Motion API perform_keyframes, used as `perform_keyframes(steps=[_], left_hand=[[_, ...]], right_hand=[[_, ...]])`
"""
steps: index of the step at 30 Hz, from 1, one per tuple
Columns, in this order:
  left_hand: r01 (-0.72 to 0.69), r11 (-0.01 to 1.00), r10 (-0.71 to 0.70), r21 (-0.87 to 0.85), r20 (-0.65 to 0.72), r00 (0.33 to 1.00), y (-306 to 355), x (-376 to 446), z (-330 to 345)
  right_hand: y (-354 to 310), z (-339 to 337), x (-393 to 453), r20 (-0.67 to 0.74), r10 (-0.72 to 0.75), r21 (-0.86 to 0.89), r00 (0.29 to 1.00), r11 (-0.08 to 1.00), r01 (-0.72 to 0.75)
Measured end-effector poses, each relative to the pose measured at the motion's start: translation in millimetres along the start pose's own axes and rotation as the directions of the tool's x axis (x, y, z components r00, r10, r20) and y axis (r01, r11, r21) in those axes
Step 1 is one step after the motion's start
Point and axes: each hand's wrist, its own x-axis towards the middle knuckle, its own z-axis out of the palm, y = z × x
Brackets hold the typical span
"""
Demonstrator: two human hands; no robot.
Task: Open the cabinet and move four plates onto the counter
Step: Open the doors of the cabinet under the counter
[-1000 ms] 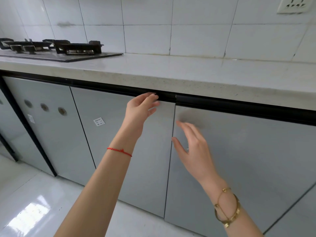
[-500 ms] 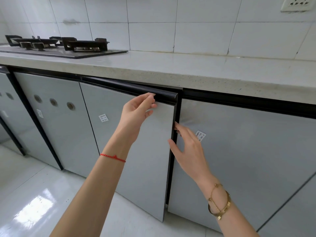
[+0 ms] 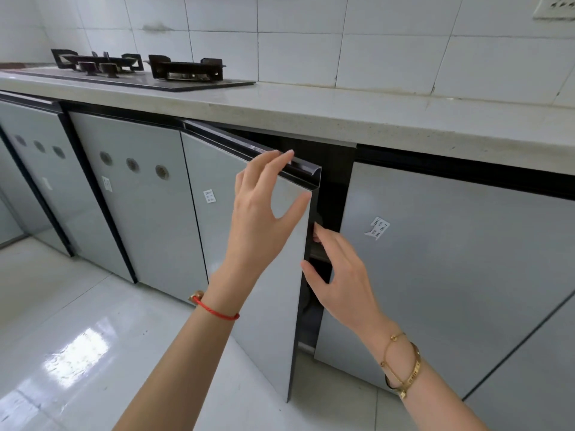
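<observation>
Currently left hand point(image 3: 261, 209) is up at the top of the partly open cabinet door point(image 3: 249, 244), fingers nearly straight and spread, fingertips resting on the black handle rail point(image 3: 258, 147) along the door's top edge, thumb out toward the door's free edge; loose contact, not a closed grip. Red string bracelet point(image 3: 214, 311) on that wrist. Right hand point(image 3: 339, 272) is lower, at the door's free vertical edge, fingers reaching into the dark gap point(image 3: 326, 188) between door and frame, fingertips curled behind the edge, thumb out in front. Gold bracelets point(image 3: 401, 365) on the right wrist.

Door swung out partway from its left side, grey glossy panel with a small white sticker point(image 3: 209, 195). Inside the cabinet is dark; plates not visible, cannot tell what is in there. Just right of the gap, a shut grey door point(image 3: 451, 275) with a peeling white label point(image 3: 377, 229). Left of the open door, another shut door with three round vents point(image 3: 133, 164), and a further one like it at far left.

Above, the pale stone tabletop point(image 3: 342, 113) runs across the frame, bare on the right. Black gas hob point(image 3: 140, 70) with pan supports sits on it at upper left. White tiled wall point(image 3: 311, 42) behind, wall socket point(image 3: 557, 6) at top right corner. Glossy white tile floor point(image 3: 62, 337) below.
</observation>
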Motion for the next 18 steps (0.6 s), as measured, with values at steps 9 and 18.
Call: perform_keyframes(steps=[9, 18], left_hand=[[0.034, 0.998, -0.03, 0.052, -0.074, 0.997, 2.2, -31.0, -50.1], [0.042, 0.999, -0.038, 0.029, -0.128, 0.991, -5.4, -50.9, -98.1]], right_hand=[[-41.0, 21.5, -21.7, 0.011, -0.128, -0.04, 0.992, 0.991, 0.129], [-72.5, 47.7, -24.9, 0.016, -0.267, 0.012, 0.964, 0.964, 0.267]])
